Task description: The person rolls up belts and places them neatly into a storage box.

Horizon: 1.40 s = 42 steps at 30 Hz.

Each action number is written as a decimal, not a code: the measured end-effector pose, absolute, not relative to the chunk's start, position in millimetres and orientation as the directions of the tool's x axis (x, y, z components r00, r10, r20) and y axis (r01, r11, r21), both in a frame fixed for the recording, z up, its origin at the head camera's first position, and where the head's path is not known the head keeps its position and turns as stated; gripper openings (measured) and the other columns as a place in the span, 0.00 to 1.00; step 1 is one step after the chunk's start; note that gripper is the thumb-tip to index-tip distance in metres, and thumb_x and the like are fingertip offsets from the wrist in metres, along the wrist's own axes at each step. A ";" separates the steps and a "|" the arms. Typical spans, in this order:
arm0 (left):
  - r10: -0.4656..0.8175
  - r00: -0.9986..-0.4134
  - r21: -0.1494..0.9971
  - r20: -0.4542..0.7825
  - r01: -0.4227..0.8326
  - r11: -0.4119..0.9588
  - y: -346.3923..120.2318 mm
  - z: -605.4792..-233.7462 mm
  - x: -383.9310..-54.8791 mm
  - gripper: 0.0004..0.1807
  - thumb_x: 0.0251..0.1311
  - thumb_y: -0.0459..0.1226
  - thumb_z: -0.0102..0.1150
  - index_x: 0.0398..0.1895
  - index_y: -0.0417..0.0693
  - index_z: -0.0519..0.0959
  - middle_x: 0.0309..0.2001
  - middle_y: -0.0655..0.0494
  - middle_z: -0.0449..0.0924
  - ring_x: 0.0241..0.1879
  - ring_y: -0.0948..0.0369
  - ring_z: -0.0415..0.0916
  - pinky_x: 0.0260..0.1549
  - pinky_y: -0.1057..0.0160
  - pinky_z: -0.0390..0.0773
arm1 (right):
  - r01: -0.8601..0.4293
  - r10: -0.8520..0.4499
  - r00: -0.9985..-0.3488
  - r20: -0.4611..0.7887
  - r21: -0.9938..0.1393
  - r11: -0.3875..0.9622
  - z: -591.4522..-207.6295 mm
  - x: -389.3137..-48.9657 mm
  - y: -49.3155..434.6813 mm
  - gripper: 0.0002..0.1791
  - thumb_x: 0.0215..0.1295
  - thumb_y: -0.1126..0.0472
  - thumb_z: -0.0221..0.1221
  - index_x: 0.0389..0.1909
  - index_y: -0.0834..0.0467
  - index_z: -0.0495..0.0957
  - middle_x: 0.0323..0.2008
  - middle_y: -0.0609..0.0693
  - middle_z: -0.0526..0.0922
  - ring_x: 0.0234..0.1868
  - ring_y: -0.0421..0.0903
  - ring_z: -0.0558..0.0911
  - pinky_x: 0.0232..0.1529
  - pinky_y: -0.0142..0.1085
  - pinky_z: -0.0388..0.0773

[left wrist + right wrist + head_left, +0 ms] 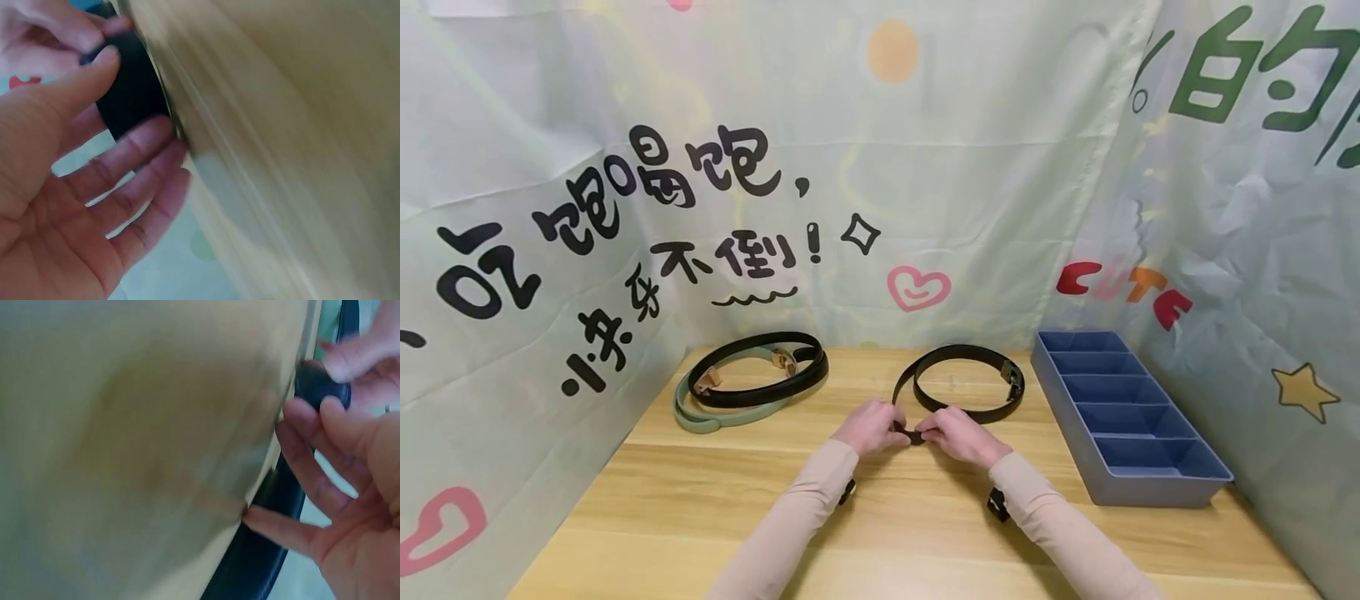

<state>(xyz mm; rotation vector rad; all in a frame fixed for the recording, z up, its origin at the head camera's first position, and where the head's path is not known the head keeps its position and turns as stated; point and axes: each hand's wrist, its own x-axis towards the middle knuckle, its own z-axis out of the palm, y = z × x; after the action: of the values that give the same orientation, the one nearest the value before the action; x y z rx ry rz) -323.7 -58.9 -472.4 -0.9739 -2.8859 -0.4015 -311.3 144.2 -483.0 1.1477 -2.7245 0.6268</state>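
Note:
Both hands meet low over the table in front of a coiled black belt. In the head view the belt's strap runs from the coil down to my left hand, and its short end section spans the gap to my right hand. Thumb and fingers of my left hand pinch the black strap; its other fingers lie loosely bent below. My right hand pinches the end between thumb and forefinger. One of its lower fingers reaches the coil's black band. The belt's metal buckle lies at the coil's right.
At the back left, another coiled black belt lies over a light green belt, with gold-toned buckles. A grey-blue compartment box stands at the right. Printed cloth walls the wooden table at the back and sides.

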 end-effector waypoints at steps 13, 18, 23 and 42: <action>0.577 -0.803 0.161 0.148 0.596 0.787 -58.0 -475.1 -315.8 0.11 0.52 0.53 0.69 0.22 0.61 0.85 0.24 0.71 0.80 0.24 0.69 0.71 0.25 0.68 0.70 | -0.698 -0.663 -0.708 0.245 -0.385 0.603 -481.0 -311.4 140.6 0.03 0.59 0.61 0.68 0.34 0.53 0.85 0.30 0.44 0.86 0.29 0.33 0.77 0.32 0.29 0.74; 0.641 -0.746 0.089 0.181 0.662 0.744 -58.6 -475.5 -312.9 0.09 0.52 0.52 0.71 0.29 0.60 0.88 0.34 0.64 0.77 0.35 0.65 0.70 0.33 0.68 0.71 | -0.728 -0.697 -0.679 0.231 -0.336 0.598 -481.8 -312.5 140.3 0.04 0.61 0.57 0.66 0.30 0.52 0.85 0.27 0.41 0.85 0.25 0.29 0.72 0.29 0.25 0.71; 0.703 -0.680 0.111 0.209 0.731 0.674 -63.1 -473.1 -321.0 0.07 0.49 0.47 0.73 0.31 0.59 0.89 0.35 0.63 0.79 0.40 0.63 0.69 0.41 0.66 0.72 | -0.751 -0.721 -0.655 0.228 -0.309 0.584 -481.2 -312.0 142.6 0.05 0.63 0.58 0.65 0.28 0.52 0.84 0.25 0.39 0.83 0.23 0.29 0.70 0.27 0.25 0.70; 0.636 -0.765 0.318 0.100 0.631 0.708 -50.6 -478.2 -321.7 0.07 0.52 0.44 0.73 0.29 0.53 0.85 0.23 0.65 0.79 0.24 0.69 0.69 0.27 0.71 0.69 | -0.658 -0.610 -0.747 0.263 -0.419 0.626 -482.9 -312.3 145.3 0.05 0.54 0.63 0.70 0.32 0.55 0.85 0.31 0.48 0.88 0.30 0.38 0.82 0.33 0.28 0.78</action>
<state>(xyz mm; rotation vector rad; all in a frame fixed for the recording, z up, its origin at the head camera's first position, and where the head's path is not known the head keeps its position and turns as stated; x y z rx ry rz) -321.7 -50.6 -478.2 -1.0827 -2.9186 -0.5334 -312.3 145.3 -482.9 1.0741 -2.7456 0.7658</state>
